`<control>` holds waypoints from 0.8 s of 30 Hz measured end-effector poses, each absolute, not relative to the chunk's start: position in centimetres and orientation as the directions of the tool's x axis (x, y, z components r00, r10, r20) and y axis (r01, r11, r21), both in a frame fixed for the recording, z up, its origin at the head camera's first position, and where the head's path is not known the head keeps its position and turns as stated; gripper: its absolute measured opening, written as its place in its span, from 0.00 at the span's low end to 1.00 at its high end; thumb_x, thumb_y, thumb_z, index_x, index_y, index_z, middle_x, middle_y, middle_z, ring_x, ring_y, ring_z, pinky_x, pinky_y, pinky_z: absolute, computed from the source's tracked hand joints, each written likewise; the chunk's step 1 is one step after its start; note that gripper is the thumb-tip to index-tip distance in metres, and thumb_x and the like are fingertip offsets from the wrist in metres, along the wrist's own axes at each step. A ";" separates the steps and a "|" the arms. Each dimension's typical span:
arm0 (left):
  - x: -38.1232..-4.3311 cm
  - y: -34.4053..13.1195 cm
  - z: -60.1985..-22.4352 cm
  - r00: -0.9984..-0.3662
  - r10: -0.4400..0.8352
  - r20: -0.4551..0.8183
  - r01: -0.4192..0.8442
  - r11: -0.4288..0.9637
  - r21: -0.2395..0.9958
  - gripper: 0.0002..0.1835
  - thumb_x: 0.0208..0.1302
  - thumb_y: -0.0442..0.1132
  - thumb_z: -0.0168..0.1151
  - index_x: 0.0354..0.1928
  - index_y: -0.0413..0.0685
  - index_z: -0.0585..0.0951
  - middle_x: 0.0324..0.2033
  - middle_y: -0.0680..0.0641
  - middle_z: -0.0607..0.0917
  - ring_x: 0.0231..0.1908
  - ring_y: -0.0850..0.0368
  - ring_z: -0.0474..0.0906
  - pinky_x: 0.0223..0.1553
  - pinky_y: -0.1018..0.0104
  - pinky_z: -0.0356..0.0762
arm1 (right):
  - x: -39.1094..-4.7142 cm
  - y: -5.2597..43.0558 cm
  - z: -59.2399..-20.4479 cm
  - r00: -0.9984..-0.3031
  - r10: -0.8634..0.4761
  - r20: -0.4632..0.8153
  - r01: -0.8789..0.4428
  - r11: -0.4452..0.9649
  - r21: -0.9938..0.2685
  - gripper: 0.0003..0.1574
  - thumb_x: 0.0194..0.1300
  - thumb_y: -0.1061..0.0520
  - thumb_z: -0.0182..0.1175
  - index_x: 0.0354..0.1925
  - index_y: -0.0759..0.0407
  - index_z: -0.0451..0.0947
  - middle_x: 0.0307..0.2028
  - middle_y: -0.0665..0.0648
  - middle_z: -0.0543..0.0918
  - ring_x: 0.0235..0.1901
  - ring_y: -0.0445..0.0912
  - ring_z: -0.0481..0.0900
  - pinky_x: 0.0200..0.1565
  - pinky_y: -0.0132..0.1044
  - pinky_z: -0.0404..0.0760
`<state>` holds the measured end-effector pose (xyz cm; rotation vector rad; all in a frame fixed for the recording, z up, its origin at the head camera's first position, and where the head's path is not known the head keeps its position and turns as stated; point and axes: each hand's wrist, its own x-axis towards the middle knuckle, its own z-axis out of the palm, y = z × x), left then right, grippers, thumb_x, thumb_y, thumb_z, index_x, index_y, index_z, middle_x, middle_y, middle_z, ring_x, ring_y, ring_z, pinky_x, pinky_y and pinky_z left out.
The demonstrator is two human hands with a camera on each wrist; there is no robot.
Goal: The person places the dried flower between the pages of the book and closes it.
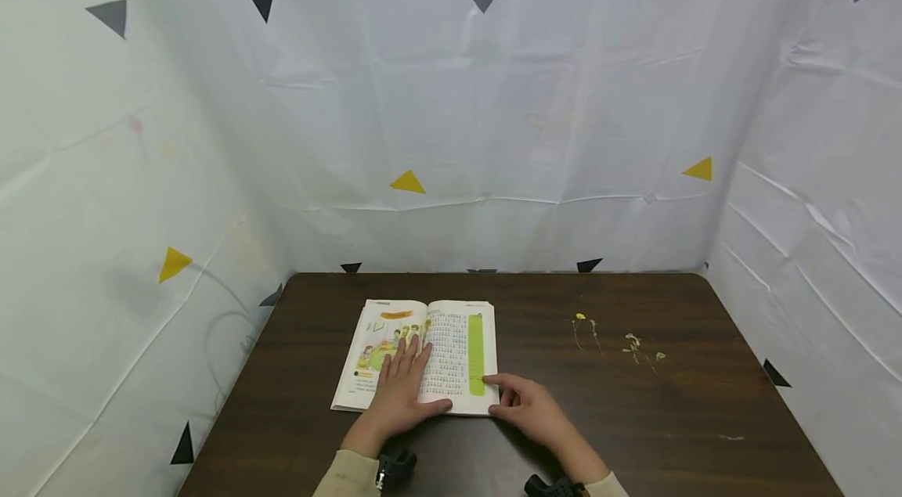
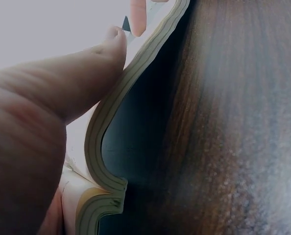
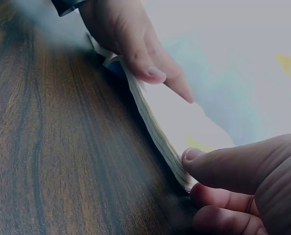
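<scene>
An open book (image 1: 456, 356) lies on the dark table, with a coloured picture on its left page and rows of print beside a green strip on its right page. My left hand (image 1: 400, 397) rests on it with fingers spread over the middle and the thumb on the right page's lower part. At the lower right corner, my right hand (image 1: 534, 409) pinches the book's edge. In the right wrist view the thumb (image 3: 194, 155) lies against the corner while other fingers curl beside the edge. The left wrist view shows the thick page edges (image 2: 102, 125) below the left thumb.
Small dried flower sprigs, one with a yellow head (image 1: 580, 317), others pale (image 1: 634, 344), lie to the right on the wooden table (image 1: 676, 434). A thin pale scrap (image 1: 730, 437) lies nearer the front. White sheets (image 1: 486, 113) with triangles hang around the table.
</scene>
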<state>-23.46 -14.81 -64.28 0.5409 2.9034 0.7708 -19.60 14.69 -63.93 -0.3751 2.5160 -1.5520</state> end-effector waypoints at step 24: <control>-23.5 -15.1 -63.9 -0.920 0.391 -0.029 0.331 0.815 0.475 0.75 0.49 0.82 0.75 0.89 0.53 0.51 0.90 0.42 0.42 0.89 0.37 0.32 0.85 0.29 0.37 | -19.3 13.4 -64.4 -0.981 -0.187 0.050 -0.153 0.588 -0.794 0.20 0.67 0.50 0.78 0.57 0.44 0.88 0.24 0.43 0.77 0.20 0.34 0.70 0.24 0.30 0.69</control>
